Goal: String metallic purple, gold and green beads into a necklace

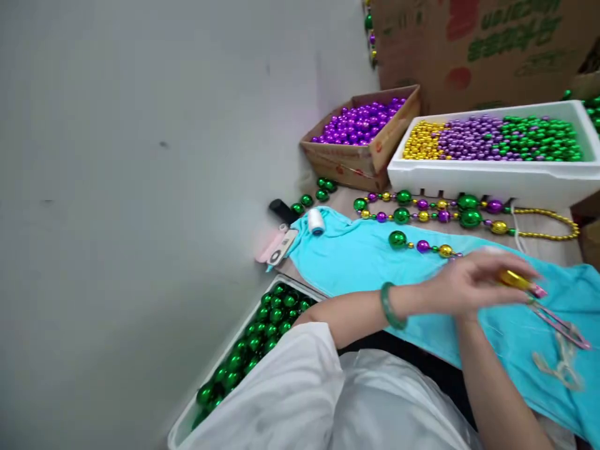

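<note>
My left hand (469, 282), with a green bangle (390, 306) on the wrist, reaches across a turquoise cloth (360, 262). Its fingers are curled over a gold bead (513, 279). The picture is smeared there. My right forearm comes up from the lower right, and my right hand (465, 320) is almost wholly hidden under the left one. A short strand of green, purple and gold beads (422, 245) lies on the cloth and runs toward the hands. Pink thread snips (560, 322) lie just right of the fingers.
A white foam tray of green beads (187, 419) sits at lower left. Behind are a cardboard box of purple beads (375, 159) and a white foam box (469, 178) of gold, purple and green beads. Finished bead strands (422, 209), a white thread spool (316, 220) and a pink phone (276, 247) lie near the wall.
</note>
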`<state>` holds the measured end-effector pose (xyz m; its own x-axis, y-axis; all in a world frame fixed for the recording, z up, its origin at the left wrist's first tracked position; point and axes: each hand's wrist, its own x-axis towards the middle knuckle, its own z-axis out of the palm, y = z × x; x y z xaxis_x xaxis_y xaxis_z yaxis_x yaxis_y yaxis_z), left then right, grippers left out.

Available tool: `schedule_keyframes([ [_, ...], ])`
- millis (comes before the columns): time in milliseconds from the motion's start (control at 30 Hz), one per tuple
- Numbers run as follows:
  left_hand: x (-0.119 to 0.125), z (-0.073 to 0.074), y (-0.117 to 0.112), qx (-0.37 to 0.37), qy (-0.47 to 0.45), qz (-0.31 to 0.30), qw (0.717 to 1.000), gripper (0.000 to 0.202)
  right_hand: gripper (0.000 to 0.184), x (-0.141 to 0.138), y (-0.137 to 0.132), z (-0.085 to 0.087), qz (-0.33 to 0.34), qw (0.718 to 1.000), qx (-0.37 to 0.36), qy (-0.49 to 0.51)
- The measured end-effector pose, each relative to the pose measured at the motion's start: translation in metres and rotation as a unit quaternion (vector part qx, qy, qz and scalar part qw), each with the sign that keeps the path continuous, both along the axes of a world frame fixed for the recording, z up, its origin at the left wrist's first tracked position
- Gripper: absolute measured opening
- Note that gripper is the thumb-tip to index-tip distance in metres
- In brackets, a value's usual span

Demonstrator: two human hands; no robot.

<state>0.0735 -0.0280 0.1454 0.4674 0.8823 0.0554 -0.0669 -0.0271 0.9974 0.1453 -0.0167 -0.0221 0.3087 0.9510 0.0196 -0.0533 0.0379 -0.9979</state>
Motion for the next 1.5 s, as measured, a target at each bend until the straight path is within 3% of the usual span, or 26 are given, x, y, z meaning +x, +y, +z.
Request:
schedule_keyframes([
  [133,-0.102,-0.022,0.02,-0.141,-0.158,0.155,0.965,0.039,0.021,0.003,-0.03,0.013,0.012,0.999,0.026,-0.017],
  [233,-0.145,-0.036,0.021,-0.232,-0.271,0.201,0.913,0.029,0.017,0.005,-0.056,0.017,0.058,0.995,0.036,-0.074],
  [367,-0.162,-0.046,0.019,-0.329,-0.35,0.214,0.85,0.035,0.014,0.003,-0.081,0.023,0.101,0.981,0.05,-0.156],
  [500,-0.162,-0.049,0.018,-0.351,-0.385,0.196,0.831,0.039,0.013,-0.001,-0.093,0.032,0.096,0.975,0.041,-0.195],
  [700,-0.165,-0.055,0.013,-0.311,-0.373,0.201,0.851,0.027,0.014,-0.009,-0.097,0.044,0.093,0.974,0.035,-0.203],
  [900,-0.172,-0.06,0.008,-0.249,-0.35,0.198,0.881,0.032,0.015,-0.012,-0.094,0.052,0.091,0.967,0.04,-0.234],
  [1267,-0.175,-0.058,0.008,-0.211,-0.329,0.203,0.898,0.038,0.018,-0.01,-0.097,0.048,0.099,0.965,0.019,-0.242],
  [1500,-0.174,-0.055,0.008,-0.131,-0.237,0.229,0.935,0.052,0.017,-0.007,-0.094,0.057,0.101,0.945,0.053,-0.308],
])
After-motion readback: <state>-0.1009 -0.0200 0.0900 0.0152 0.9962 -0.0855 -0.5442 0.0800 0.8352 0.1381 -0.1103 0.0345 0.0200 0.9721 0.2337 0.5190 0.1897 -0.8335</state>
